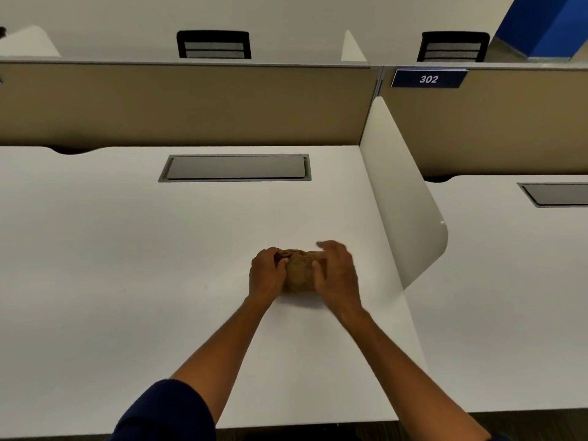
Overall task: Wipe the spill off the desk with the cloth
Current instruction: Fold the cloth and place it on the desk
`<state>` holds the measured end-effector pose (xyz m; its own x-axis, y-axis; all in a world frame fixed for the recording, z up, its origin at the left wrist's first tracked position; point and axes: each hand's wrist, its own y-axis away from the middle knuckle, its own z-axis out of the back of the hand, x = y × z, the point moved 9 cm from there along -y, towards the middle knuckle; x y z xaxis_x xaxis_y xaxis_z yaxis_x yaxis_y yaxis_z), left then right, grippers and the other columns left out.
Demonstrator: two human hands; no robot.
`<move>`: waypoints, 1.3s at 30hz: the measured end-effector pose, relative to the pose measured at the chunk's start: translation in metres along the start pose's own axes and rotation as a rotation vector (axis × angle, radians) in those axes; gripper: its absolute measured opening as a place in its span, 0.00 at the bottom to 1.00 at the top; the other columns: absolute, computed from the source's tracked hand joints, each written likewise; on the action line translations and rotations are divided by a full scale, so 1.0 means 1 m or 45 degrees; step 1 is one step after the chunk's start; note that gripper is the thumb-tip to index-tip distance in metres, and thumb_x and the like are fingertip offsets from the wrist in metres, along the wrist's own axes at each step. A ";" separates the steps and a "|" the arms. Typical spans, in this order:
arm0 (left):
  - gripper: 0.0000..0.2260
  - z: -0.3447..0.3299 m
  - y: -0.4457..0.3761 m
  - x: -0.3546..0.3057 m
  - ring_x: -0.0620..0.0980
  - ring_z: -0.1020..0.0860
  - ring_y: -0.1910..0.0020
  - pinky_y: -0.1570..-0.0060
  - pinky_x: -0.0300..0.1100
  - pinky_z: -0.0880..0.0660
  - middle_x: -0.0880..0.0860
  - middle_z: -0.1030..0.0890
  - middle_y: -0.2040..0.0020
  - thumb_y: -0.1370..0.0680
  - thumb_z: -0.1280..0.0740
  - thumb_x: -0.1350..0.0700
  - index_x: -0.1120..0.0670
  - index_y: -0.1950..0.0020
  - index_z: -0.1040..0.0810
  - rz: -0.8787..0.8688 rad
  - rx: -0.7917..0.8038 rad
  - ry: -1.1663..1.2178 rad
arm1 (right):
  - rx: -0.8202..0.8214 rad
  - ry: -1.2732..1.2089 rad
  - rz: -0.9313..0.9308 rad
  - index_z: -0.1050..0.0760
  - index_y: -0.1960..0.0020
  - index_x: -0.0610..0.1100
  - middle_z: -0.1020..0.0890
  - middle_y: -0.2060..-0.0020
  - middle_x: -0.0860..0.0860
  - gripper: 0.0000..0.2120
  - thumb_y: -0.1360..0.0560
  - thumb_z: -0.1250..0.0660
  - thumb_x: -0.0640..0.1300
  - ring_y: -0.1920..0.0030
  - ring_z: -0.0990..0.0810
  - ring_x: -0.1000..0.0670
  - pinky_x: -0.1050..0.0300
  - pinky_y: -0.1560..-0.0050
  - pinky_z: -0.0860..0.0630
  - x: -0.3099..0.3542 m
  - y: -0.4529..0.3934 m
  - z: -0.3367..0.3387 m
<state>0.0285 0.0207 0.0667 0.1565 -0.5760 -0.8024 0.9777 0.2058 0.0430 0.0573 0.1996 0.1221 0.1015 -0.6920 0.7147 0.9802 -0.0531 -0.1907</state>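
A bunched brown cloth [299,271] rests on the white desk [127,249], right of centre. My left hand [266,273] grips its left side with curled fingers. My right hand [337,272] lies over its right side, fingers spread and slightly blurred. No spill shows on the desk surface; whatever lies beneath the cloth and hands is hidden.
A grey cable hatch [235,167] is set into the desk's far part. A tan partition [191,103] closes the back. A white side divider [404,198] stands close to the right of my hands. A sign reading 302 [428,78] hangs beyond it.
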 end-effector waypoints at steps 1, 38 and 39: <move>0.07 -0.002 -0.003 0.001 0.56 0.21 0.48 0.51 0.42 0.28 0.56 0.18 0.48 0.21 0.33 0.59 0.58 0.46 0.19 0.014 -0.002 -0.030 | 0.080 0.130 0.143 0.27 0.32 0.43 0.27 0.31 0.46 0.21 0.24 0.34 0.40 0.31 0.30 0.45 0.45 0.30 0.33 0.004 0.007 -0.014; 0.20 -0.028 0.034 0.053 0.58 0.22 0.49 0.61 0.44 0.23 0.61 0.21 0.43 0.21 0.31 0.52 0.63 0.35 0.27 0.846 0.435 0.509 | 0.275 0.636 0.287 0.35 0.24 0.43 0.34 0.25 0.43 0.31 0.26 0.36 0.32 0.23 0.39 0.40 0.38 0.25 0.43 -0.015 0.041 -0.062; 0.19 -0.029 0.034 0.052 0.58 0.23 0.48 0.59 0.46 0.23 0.61 0.21 0.43 0.21 0.31 0.53 0.63 0.35 0.27 0.855 0.436 0.528 | 0.300 0.629 0.263 0.37 0.23 0.44 0.37 0.23 0.45 0.31 0.25 0.37 0.33 0.22 0.42 0.42 0.39 0.23 0.46 -0.018 0.039 -0.063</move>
<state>0.0661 0.0207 0.0092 0.7184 -0.0680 -0.6923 0.6950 0.1109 0.7104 0.0834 0.1646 0.0597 0.2588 -0.9277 0.2691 0.9656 0.2411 -0.0972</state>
